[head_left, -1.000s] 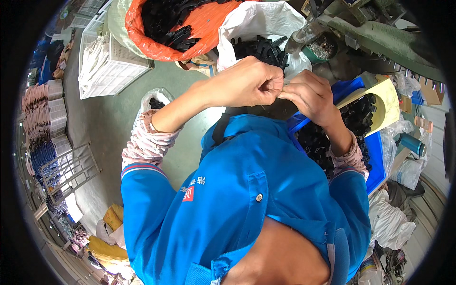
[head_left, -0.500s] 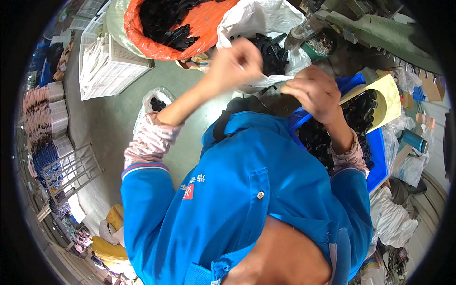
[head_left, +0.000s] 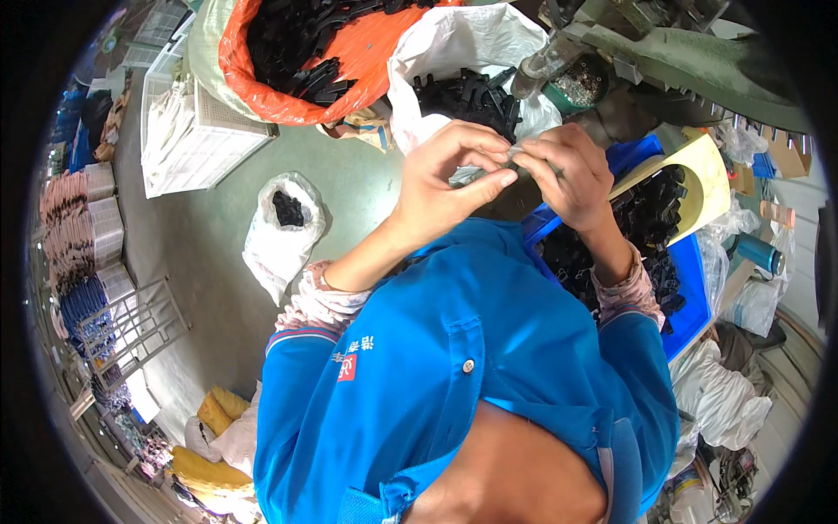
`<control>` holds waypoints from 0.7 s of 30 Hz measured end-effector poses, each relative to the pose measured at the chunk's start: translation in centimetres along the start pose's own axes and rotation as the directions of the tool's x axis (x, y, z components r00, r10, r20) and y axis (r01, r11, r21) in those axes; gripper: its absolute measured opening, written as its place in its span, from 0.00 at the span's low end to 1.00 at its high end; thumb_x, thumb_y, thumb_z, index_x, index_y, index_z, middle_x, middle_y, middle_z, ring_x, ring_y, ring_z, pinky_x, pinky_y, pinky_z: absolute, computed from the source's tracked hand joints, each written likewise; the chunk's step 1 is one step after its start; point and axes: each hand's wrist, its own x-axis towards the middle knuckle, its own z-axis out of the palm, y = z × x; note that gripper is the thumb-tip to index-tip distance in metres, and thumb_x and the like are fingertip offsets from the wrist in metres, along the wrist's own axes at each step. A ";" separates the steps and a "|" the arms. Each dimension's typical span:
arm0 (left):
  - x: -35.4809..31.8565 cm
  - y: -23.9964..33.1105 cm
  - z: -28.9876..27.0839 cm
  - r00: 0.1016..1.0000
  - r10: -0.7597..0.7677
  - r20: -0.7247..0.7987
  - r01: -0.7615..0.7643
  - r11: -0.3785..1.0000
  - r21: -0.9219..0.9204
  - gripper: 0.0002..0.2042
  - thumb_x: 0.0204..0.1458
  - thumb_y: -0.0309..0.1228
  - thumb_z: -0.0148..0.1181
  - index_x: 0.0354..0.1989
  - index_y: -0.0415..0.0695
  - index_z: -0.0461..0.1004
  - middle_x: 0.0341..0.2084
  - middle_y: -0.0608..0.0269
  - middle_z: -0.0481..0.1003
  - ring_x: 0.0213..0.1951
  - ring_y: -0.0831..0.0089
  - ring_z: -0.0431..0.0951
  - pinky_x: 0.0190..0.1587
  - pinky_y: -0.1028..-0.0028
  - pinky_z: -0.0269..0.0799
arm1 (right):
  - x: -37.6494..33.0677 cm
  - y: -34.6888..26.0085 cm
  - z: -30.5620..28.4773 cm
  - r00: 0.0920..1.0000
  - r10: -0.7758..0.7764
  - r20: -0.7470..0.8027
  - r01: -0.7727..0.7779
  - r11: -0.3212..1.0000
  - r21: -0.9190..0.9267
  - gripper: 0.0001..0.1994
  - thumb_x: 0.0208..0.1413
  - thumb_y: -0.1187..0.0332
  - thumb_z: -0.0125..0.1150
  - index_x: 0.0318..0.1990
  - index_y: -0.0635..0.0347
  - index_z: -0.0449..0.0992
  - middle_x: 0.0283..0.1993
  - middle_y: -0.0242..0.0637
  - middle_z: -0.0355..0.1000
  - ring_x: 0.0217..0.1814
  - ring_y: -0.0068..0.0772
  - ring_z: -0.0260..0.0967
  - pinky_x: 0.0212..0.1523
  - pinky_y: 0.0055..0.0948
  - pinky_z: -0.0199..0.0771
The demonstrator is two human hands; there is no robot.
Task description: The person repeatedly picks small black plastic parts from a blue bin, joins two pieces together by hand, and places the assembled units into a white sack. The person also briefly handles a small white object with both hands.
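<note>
My left hand [head_left: 449, 179] is held palm inward in front of my chest, its thumb spread away from its curved fingers. My right hand [head_left: 569, 175] meets it from the other side, thumb and fingertips pinched together. A tiny pale grey piece [head_left: 515, 152] shows at the right fingertips, close against the left fingers; its kind is too small to make out. Just beyond the hands, a white sack [head_left: 419, 74] holds black plastic parts [head_left: 471, 98]. Below my right hand is a blue bin [head_left: 694, 301] with many black parts [head_left: 646, 210].
An orange-lined sack [head_left: 371, 65] of black parts stands far left of the white one. A small white bag [head_left: 278, 240] sits on the floor at left, near a white crate [head_left: 214, 144]. Green machinery [head_left: 698, 65] fills the far right. A yellow scoop-like container [head_left: 711, 188] rests on the bin.
My left hand has come right and nearer my body, its fingers spreading from a closed curl. My right hand has shifted slightly left, and the two now meet.
</note>
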 end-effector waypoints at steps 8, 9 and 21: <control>0.3 0.2 0.6 0.980 0.198 -0.008 -0.182 0.914 0.362 0.09 0.44 0.15 0.68 0.34 0.35 0.80 0.34 0.54 0.78 0.38 0.70 0.78 0.41 0.74 0.74 | -0.3 -0.3 0.0 1.000 0.019 -0.007 -0.019 1.000 0.006 0.15 0.37 0.78 0.75 0.33 0.62 0.75 0.28 0.37 0.73 0.27 0.33 0.72 0.25 0.28 0.72; 0.3 0.2 0.6 0.979 0.203 -0.005 -0.188 0.913 0.362 0.09 0.44 0.15 0.68 0.34 0.35 0.80 0.34 0.54 0.78 0.38 0.70 0.78 0.41 0.74 0.74 | -0.3 -0.4 -0.1 1.000 0.024 -0.007 -0.023 1.000 0.004 0.15 0.37 0.78 0.75 0.33 0.62 0.75 0.28 0.37 0.73 0.27 0.33 0.72 0.25 0.27 0.71; 0.0 0.8 0.9 0.941 0.338 0.000 -0.297 0.826 0.479 0.10 0.42 0.16 0.70 0.34 0.37 0.80 0.32 0.54 0.79 0.34 0.69 0.80 0.37 0.75 0.75 | -0.5 -0.6 0.5 0.997 -0.010 -0.073 0.008 1.000 -0.023 0.15 0.37 0.77 0.75 0.33 0.61 0.74 0.27 0.36 0.72 0.26 0.34 0.71 0.23 0.28 0.70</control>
